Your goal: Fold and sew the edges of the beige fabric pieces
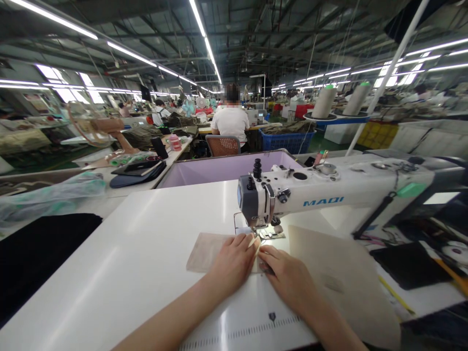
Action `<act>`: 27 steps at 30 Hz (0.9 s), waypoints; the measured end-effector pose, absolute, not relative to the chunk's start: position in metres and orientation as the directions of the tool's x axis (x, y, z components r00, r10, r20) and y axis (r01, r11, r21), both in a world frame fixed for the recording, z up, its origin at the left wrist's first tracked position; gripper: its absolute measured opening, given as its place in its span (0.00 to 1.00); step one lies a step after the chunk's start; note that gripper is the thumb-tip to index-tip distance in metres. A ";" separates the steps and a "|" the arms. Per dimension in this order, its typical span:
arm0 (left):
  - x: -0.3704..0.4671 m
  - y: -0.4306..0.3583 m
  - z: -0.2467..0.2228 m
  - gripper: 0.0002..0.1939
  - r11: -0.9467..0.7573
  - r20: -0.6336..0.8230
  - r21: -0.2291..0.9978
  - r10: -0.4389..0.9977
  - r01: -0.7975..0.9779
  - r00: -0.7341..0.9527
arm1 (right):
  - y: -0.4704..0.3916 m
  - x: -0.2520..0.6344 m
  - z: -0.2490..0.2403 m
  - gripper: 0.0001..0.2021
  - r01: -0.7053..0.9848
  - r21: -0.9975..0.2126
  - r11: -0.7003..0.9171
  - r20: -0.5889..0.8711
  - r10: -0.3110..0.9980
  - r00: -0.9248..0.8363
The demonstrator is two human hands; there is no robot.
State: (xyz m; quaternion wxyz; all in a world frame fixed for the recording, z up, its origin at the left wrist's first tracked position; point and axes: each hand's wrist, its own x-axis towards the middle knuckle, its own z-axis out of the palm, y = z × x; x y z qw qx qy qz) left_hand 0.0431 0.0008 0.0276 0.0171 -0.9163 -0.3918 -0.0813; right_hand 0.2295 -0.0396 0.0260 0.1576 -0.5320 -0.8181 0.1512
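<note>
**Two hands by the sewing foot**

From the hands, twelve o'clock is straight ahead. The sewing machine [292, 192] has its foot [258, 233] at twelve, very near. The left hand [234, 256] lies on the small tan cloth [204, 252], fingers close together; I can't tell if it pinches or just presses. The cloth's free end points to nine. The right hand [285, 268] has bent fingers by the cloth's near right side; I can't tell if they grip it. A big tan sheet [340, 282] lies at four.

To do this well, I think the cloth should be flat, with its edge lined up straight. Soft, even hands seem best, with no tugging, and fingertips well away from the needle spot.

The fingers hide the cloth's edge and folds. The needle tip is hard to see. Something dark [266, 267] peeks out by the right fingers; I can't tell what. Both arms are cut off at the bottom.
</note>
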 end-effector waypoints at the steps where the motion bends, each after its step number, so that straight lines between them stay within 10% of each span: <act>1: 0.043 0.002 0.028 0.16 -0.693 0.164 0.033 0.714 0.720 0.680 | -0.039 0.229 0.026 0.19 0.820 -0.422 0.387 0.101 0.919 -0.382; 27: 0.031 0.012 0.040 0.12 -0.789 0.159 0.158 0.614 0.594 0.773 | -0.028 0.228 0.031 0.17 0.791 -0.469 0.392 0.134 0.918 -0.374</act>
